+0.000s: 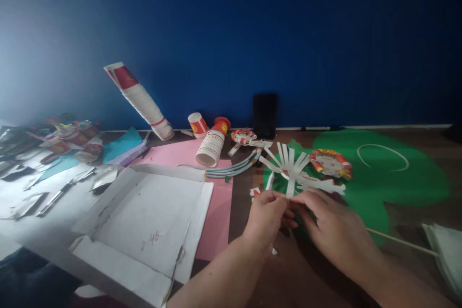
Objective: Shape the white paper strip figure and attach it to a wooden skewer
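A cut paper cup [288, 168], its white strips splayed out like a fan, is between my hands and the wall. My left hand [269, 216] pinches the near end of one strip from the left. On the same strip, the fingertips of my right hand [325, 216] close from the other side, almost touching the left ones. Behind my right hand lies a red and yellow rolled paper-cup piece [331, 163] on a green paper shape [382, 187]. A white pen-like stick [270, 181] and a small red-white scrap [255, 192] are just beyond my left hand.
An open white box [144, 221] overlaps pink paper [216, 221] on the left. Stacked paper cups [211, 147], a tall leaning cup stack [144, 103], a coiled cable [231, 169] and a black phone-like object [264, 115] stand or lie near the blue wall. A thin stick [400, 241] lies right.
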Action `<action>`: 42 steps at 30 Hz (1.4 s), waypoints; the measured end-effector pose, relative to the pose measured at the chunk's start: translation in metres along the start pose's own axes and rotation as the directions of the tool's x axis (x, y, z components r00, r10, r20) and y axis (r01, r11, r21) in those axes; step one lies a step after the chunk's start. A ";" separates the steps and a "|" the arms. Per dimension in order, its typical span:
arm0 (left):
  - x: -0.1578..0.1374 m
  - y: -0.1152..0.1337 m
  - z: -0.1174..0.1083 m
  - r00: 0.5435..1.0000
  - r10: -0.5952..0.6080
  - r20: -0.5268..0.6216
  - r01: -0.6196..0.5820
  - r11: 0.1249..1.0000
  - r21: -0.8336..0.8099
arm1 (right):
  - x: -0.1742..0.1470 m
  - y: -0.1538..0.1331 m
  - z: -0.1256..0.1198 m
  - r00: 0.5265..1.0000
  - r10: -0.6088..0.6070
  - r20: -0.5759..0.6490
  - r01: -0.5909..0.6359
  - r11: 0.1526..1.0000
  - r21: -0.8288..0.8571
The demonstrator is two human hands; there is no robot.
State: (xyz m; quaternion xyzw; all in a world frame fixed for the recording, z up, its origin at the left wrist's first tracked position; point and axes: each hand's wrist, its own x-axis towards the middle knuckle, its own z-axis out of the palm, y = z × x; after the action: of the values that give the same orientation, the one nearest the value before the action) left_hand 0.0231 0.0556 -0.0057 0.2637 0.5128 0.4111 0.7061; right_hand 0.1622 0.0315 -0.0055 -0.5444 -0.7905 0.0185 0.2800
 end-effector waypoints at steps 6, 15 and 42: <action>0.000 0.001 -0.001 1.000 -0.020 -0.005 0.020 1.000 -0.023 | -0.001 -0.003 0.001 0.999 -0.003 0.042 0.003 1.000 0.000; -0.001 0.000 0.000 1.000 0.021 -0.011 -0.022 0.992 -0.120 | 0.003 -0.006 0.004 0.976 0.214 0.050 -0.220 0.957 0.191; -0.001 0.006 -0.003 0.995 -0.011 0.102 0.024 0.991 -0.133 | 0.017 0.014 -0.002 0.854 0.368 0.367 -0.519 0.658 0.546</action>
State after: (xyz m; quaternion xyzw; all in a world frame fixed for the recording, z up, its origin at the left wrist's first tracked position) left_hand 0.0187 0.0574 -0.0009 0.2315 0.4497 0.4246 0.7509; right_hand 0.1709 0.0514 -0.0016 -0.5905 -0.6059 0.4101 0.3406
